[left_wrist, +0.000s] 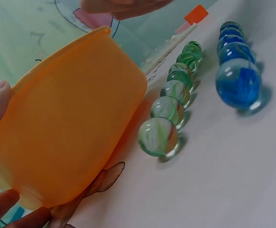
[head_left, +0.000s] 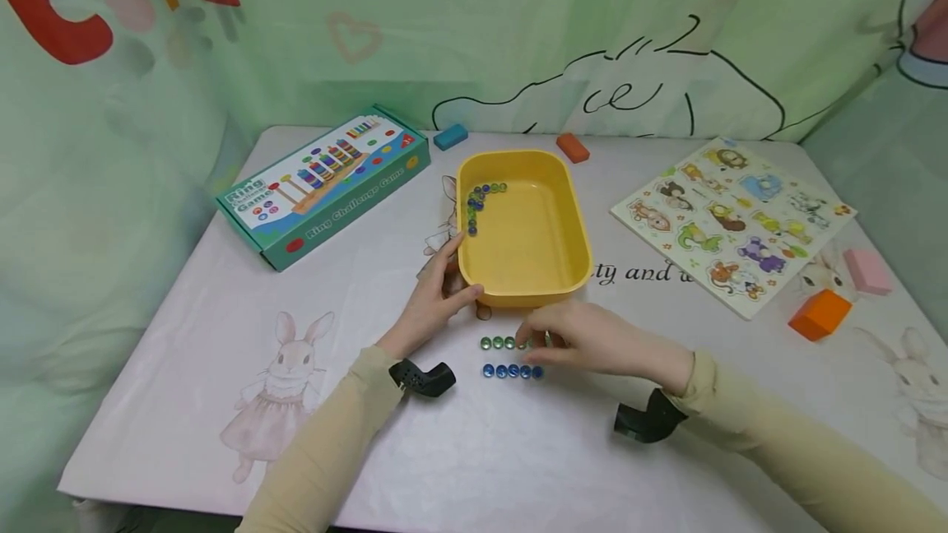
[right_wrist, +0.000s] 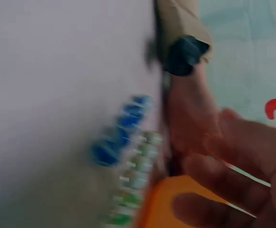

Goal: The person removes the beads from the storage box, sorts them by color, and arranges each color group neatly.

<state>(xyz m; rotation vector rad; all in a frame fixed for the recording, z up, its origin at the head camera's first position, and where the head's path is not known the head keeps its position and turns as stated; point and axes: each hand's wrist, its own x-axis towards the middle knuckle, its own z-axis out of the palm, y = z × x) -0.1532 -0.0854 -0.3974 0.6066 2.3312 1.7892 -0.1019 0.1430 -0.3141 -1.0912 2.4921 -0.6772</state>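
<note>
A yellow plastic basin holds several blue and green glass marbles along its left side. My left hand grips the basin's near left corner, thumb at the near wall and fingers along the side. In front of the basin lie a row of green marbles and, nearer me, a row of blue marbles. Over the right end of the green row is my right hand, hiding part of that row. Its fingers are loosely bent and apart, and no marble shows between them.
A green Ring Challenge Game box lies at the back left. Blue and orange-red blocks sit behind the basin. To the right are an animal puzzle board, an orange block and a pink block.
</note>
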